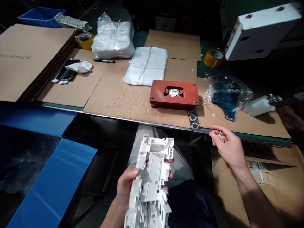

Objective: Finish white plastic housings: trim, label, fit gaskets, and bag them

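Below cardboard-covered bench [123,98], left hand [125,186] grips white plastic housing [152,180] pointing away; right hand [228,145] pinches small part [220,134].

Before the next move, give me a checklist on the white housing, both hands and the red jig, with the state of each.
1. Left hand grips the white plastic housing: ok.
2. Right hand pinches a small metal part at its fingertips: ok; what part it is, cannot tell.
3. Red jig lies flat on the cardboard sheet: ok.
4. Jig's central pocket free: not ok, a small white piece sits in it.
5. Housing resting on the bench: not ok, held over the lap.
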`<state>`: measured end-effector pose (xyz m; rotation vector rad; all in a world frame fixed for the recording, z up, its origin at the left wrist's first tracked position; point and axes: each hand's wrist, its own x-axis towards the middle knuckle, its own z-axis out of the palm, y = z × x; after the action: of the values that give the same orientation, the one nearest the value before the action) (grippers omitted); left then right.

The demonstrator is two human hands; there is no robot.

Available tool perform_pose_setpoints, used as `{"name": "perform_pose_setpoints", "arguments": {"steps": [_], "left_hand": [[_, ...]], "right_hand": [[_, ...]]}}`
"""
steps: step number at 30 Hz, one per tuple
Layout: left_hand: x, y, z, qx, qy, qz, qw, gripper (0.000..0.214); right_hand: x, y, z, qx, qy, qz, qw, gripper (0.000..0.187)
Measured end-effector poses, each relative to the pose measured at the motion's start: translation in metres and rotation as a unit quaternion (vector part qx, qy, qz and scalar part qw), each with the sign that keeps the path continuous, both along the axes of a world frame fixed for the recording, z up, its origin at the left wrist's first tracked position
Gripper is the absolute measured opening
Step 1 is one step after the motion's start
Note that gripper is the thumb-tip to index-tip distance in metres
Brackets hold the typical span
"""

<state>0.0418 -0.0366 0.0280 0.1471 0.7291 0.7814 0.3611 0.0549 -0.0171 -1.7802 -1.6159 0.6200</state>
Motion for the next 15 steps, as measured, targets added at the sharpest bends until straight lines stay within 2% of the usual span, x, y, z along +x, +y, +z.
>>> {"name": "perform_pose_setpoints", "arguments": {"steps": [1,2,3,4,5,6,7,8,11,13,15], "left_hand": [[0.001,0.001,0.001,0.035,0.101,0.006,0.994,0.078],[0.004,0.002,0.003,0.085,0.229,0.025,0.969,0.076],[0.007,0.003,0.003,0.143,0.359,0.047,0.921,0.076],[0.010,0.005,0.003,0.200,0.469,0.069,0.858,0.078],[0.014,0.006,0.004,0.245,0.542,0.080,0.800,0.081],[0.017,0.008,0.004,0.273,0.581,0.083,0.762,0.083],[0.020,0.009,0.004,0.286,0.595,0.082,0.747,0.085],[0.023,0.009,0.005,0.282,0.593,0.080,0.750,0.090],[0.025,0.008,0.008,0.220,0.565,0.078,0.791,0.108],[0.024,0.006,0.008,0.183,0.554,0.076,0.809,0.112],[0.022,0.007,0.005,0.166,0.547,0.068,0.818,0.114]], "right_hand": [[0.005,0.011,0.002,0.023,-0.033,-0.013,0.999,0.032],[0.010,0.024,0.005,0.040,-0.063,-0.022,0.997,0.029],[0.013,0.038,0.007,0.050,-0.086,-0.023,0.995,0.027],[0.015,0.054,0.010,0.054,-0.103,-0.018,0.993,0.024],[0.015,0.071,0.011,0.054,-0.119,-0.008,0.991,0.023],[0.013,0.087,0.012,0.050,-0.134,0.002,0.990,0.023],[0.010,0.102,0.011,0.043,-0.147,0.010,0.988,0.025],[0.006,0.116,0.010,0.034,-0.157,0.016,0.987,0.026],[-0.009,0.142,0.006,0.016,-0.167,0.021,0.986,0.033],[-0.013,0.145,0.007,0.019,-0.158,0.021,0.987,0.035],[-0.005,0.138,0.014,0.038,-0.140,0.014,0.989,0.031]]}}
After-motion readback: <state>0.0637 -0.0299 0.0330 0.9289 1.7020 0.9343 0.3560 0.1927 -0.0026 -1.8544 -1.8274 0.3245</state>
